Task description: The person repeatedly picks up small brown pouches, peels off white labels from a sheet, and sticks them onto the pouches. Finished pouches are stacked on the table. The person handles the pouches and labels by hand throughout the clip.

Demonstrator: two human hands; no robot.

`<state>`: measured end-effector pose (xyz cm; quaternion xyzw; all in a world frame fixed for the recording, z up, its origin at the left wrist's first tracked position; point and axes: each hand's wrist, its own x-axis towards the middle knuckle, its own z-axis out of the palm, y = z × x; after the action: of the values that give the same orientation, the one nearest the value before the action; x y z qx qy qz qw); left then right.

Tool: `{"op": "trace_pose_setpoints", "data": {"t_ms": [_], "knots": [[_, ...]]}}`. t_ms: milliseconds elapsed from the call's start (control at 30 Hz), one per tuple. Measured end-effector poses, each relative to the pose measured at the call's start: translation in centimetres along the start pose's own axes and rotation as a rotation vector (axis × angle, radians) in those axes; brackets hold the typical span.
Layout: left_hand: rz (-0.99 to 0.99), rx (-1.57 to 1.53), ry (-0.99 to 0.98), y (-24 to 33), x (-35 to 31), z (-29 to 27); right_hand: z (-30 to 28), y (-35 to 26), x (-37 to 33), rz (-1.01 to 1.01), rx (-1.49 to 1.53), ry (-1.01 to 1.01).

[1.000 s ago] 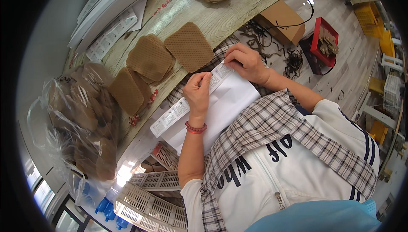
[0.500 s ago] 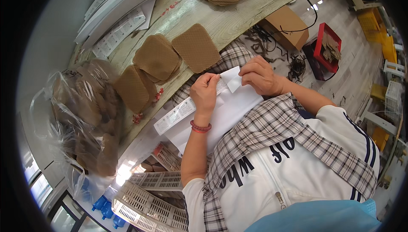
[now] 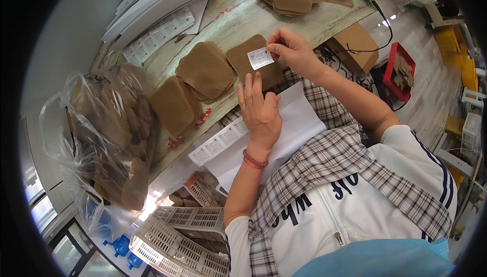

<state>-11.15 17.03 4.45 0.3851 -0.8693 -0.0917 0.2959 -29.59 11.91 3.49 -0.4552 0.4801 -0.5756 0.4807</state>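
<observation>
The right hand [image 3: 291, 51] pinches a small label [image 3: 260, 59] between thumb and fingers by its right end. The label is a white rectangle with rows of fine dark print and a small dark mark, and it sits over the face of a brown pad [image 3: 238, 51] near the table edge; whether it is stuck down I cannot tell. The pad is square with rounded corners and has a fine grid-like texture. The left hand [image 3: 264, 117] is unclenched, fingers stretched out, their tips at the pad's lower side just below the label. Its palm lies over a white sheet [image 3: 302, 117] on the lap, with a strip of printed labels [image 3: 220, 140] along the sheet's upper edge.

To the left on the table [image 3: 223, 26] are a stack of similar pads [image 3: 205, 69] and a smaller stack [image 3: 175, 104], then a clear plastic bag [image 3: 109, 130] full of brown pieces. Farther back lie white printed sheets [image 3: 160, 31] and a pile of pads [image 3: 289, 5], two bearing white labels.
</observation>
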Motion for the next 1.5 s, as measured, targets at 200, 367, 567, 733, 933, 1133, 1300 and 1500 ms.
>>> {"op": "trace_pose_setpoints", "data": {"t_ms": [200,367,567,733,933,1133,1300,1500], "knots": [[-0.017,-0.066,-0.028,-0.5,-0.1,0.7,0.6,0.8,0.7,-0.008,-0.29,0.007],[-0.017,-0.077,-0.03,-0.1,-0.2,0.5,0.7,0.3,0.3,-0.076,-0.443,0.025],[-0.006,-0.083,-0.021,0.2,-0.4,0.3,0.9,-0.6,-0.4,-0.07,-0.518,0.051],[-0.008,-0.089,-0.015,0.0,-0.8,0.6,1.2,-0.8,-0.7,-0.116,-0.587,0.078],[-0.058,-0.123,0.012,0.4,-0.6,0.4,1.4,-0.9,-0.8,-0.142,-0.619,0.086],[-0.034,-0.087,-0.05,0.3,0.0,-0.1,1.5,-0.9,-0.8,-0.159,-0.641,0.094],[-0.051,-0.067,-0.071,0.2,-0.3,0.2,1.5,-0.7,-0.9,-0.223,-0.65,0.101],[-0.046,-0.053,-0.086,0.0,-0.4,0.4,1.7,-0.5,-1.1,-0.323,-0.79,0.087]]}}
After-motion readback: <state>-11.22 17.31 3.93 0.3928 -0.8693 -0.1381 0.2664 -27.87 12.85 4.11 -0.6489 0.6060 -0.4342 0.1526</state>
